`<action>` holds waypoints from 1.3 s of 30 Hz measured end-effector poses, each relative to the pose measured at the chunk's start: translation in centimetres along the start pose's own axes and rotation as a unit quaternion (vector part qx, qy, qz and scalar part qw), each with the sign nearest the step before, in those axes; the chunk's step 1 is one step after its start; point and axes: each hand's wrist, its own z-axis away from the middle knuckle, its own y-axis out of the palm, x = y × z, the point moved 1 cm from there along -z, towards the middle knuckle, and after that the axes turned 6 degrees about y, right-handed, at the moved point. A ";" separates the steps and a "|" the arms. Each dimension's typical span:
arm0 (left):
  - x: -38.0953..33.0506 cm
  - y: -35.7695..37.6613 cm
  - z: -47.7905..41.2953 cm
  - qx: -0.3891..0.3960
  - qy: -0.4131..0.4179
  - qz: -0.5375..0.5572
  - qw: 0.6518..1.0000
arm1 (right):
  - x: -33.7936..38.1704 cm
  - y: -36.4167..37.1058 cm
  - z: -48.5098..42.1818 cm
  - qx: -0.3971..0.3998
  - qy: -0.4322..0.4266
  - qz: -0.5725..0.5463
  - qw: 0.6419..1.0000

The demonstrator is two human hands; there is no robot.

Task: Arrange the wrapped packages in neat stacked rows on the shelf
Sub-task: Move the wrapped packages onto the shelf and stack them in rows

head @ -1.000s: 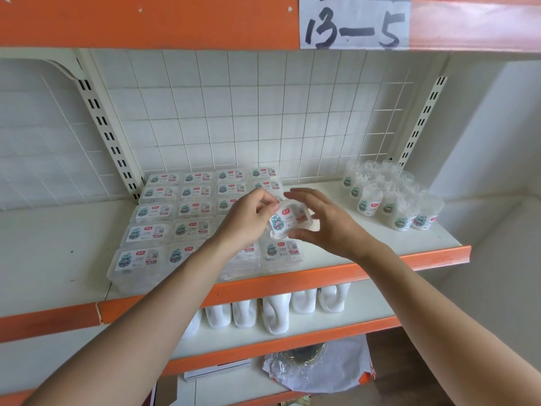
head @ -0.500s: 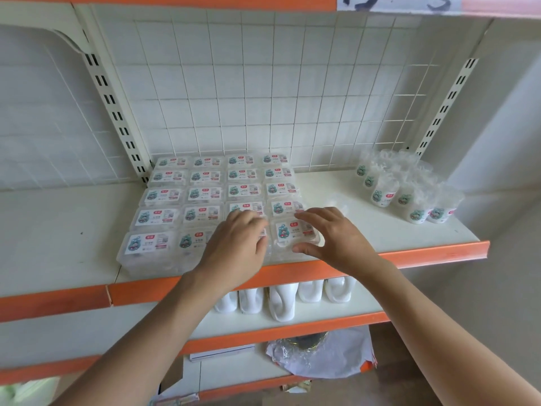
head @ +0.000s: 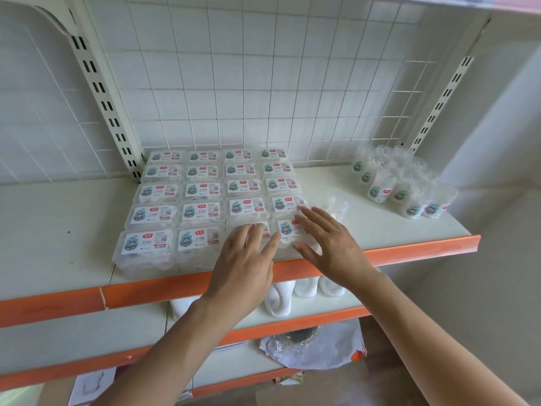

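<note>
Moved: lifted package (head: 288, 231) now lies beneath both hands' fingers.
Hands: left hand (head: 243, 259), right hand (head: 328, 244) flat, gripping nothing.
Count: twenty packages (head: 202, 210) on top.
Axis: left-right, printed face up.

Head cam, your view: bright, soft, even light; source not in frame. Whites of shelf (head: 380, 227) and back grid (head: 263, 83) look washed-out, low contrast. Shadows faint: only soft ones under your left hand (head: 243, 259) and right hand (head: 330, 244). Lower tiers (head: 87, 341) dimmer. Mild sheen on clear-wrapped cups (head: 407, 186). Labels on wrapped packages (head: 202, 212) slightly soft, small print unreadable. Strong wide-angle bowing twd edges: uprights (head: 99, 92) lean & curve.
</note>
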 end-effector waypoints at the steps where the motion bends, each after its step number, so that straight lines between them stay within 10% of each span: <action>1: 0.0 0.0 0.0 0.004 -0.001 0.003 1.000 | 0.0 0.1 0.1 0.004 0.007 0.002 1.000; 23: -3.8 0.2 -8.4 -0.061 -0.008 0.027 0.998 | -6.2 -4.0 -3.3 0.066 0.175 0.029 0.982; 39: -13.1 3.1 -18.4 -0.012 -0.181 0.237 0.954 | -15.5 -9.8 -5.7 0.065 0.188 -0.259 0.945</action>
